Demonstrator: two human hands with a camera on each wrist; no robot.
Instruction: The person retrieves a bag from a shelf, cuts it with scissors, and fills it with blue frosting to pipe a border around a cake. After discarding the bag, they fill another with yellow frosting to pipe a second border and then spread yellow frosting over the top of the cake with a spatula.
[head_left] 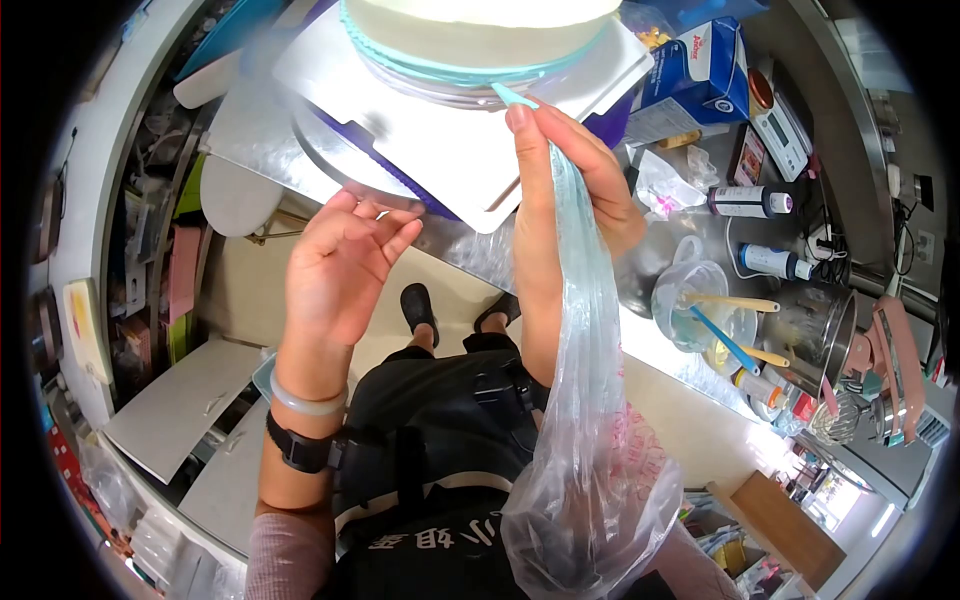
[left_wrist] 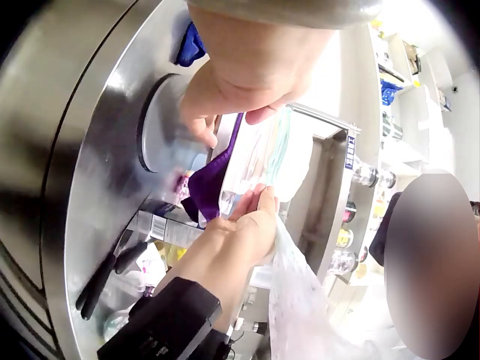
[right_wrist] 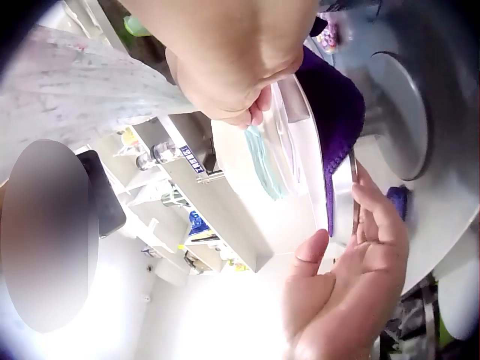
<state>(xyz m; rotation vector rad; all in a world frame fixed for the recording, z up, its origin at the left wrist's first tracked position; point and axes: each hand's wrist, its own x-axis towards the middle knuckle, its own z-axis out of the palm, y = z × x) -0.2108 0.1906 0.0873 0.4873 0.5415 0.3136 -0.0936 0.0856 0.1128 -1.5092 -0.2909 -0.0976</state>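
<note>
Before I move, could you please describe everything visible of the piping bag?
The piping bag is clear, crinkled plastic, pale teal toward its narrow end. The right hand pinches it near the teal tip, which points at the lower edge of the cake; the wide end hangs in front of the apron.

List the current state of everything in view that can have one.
Cake: iced, teal band around its base.
Board: under the cake.
Purple cloth: partly showing beneath the board.
Piping bag: tip at the cake's base, wide end hanging loose.
Right hand: pinching the bag near its tip.
Left hand: open, fingers loosely bent.
Plastic tub: utensils inside.
</note>
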